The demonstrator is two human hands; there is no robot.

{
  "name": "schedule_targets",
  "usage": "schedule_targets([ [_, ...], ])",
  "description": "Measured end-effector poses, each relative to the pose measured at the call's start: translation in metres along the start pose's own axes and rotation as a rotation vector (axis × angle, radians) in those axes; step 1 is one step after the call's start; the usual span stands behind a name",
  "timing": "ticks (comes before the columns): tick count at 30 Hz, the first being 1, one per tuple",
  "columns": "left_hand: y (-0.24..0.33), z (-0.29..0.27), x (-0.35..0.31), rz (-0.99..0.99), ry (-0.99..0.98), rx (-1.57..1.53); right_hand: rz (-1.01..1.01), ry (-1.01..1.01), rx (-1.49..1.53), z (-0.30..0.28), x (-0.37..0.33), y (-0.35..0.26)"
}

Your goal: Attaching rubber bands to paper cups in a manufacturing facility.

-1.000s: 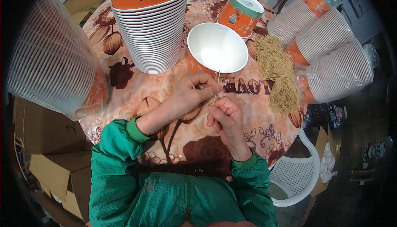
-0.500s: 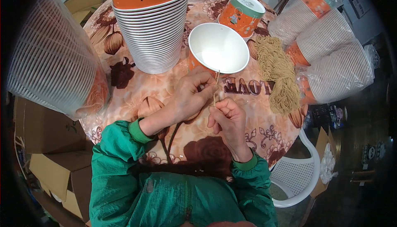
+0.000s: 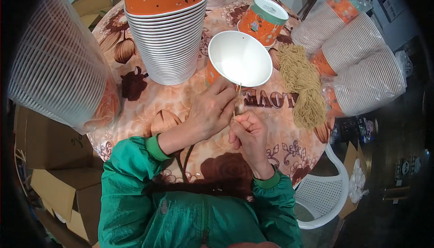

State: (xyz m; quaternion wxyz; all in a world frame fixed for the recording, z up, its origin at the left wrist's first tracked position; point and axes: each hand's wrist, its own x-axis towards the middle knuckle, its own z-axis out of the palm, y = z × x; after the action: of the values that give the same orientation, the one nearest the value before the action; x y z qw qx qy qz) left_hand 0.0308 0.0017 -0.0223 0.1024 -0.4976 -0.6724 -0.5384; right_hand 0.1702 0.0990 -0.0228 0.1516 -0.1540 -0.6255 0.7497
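Observation:
A white-lined orange paper bucket (image 3: 240, 60) leans toward me on the table, its open mouth facing up. At its near rim runs a short tan cord (image 3: 239, 87), which looks threaded at the rim. My left hand (image 3: 213, 105) is closed against the near side of the bucket, its fingertips pinching the cord just below the rim. Lower down, my right hand (image 3: 249, 133) pinches the cord's lower part between thumb and forefinger. The left fingers hide part of the cord and of the bucket's wall.
A tall bucket stack (image 3: 167, 44) stands behind my left hand, and a bagged stack (image 3: 63, 63) at the far left. Upside down behind the bucket is another orange bucket (image 3: 262, 20). A tan cord bundle (image 3: 300, 85) and bagged stacks (image 3: 368, 83) lie right; a white chair (image 3: 323, 194) stands below.
My left fingers have drawn in closer round the cord below the rim. The right hand keeps its pinch almost in place. The whole view has shifted slightly.

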Motion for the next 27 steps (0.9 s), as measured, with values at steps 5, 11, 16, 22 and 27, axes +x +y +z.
schedule_targets([
  [5,-0.005,-0.006,0.005,-0.024,-0.036,-0.021,-0.004,0.022,0.023,0.006,-0.002,0.006],
  [11,0.002,-0.048,0.028,-0.501,-0.280,-0.453,0.060,0.013,0.060,0.004,-0.002,0.012],
  [16,-0.003,-0.061,0.028,-0.558,-0.320,-0.205,0.115,-0.034,0.061,0.003,-0.005,0.014],
  [22,-0.020,-0.051,-0.003,-0.611,-0.673,-0.393,0.183,-0.090,-0.035,0.004,-0.009,0.018],
  [27,-0.017,-0.039,-0.013,-0.857,-0.558,-0.703,0.171,-0.102,-0.061,0.004,-0.010,0.017],
])
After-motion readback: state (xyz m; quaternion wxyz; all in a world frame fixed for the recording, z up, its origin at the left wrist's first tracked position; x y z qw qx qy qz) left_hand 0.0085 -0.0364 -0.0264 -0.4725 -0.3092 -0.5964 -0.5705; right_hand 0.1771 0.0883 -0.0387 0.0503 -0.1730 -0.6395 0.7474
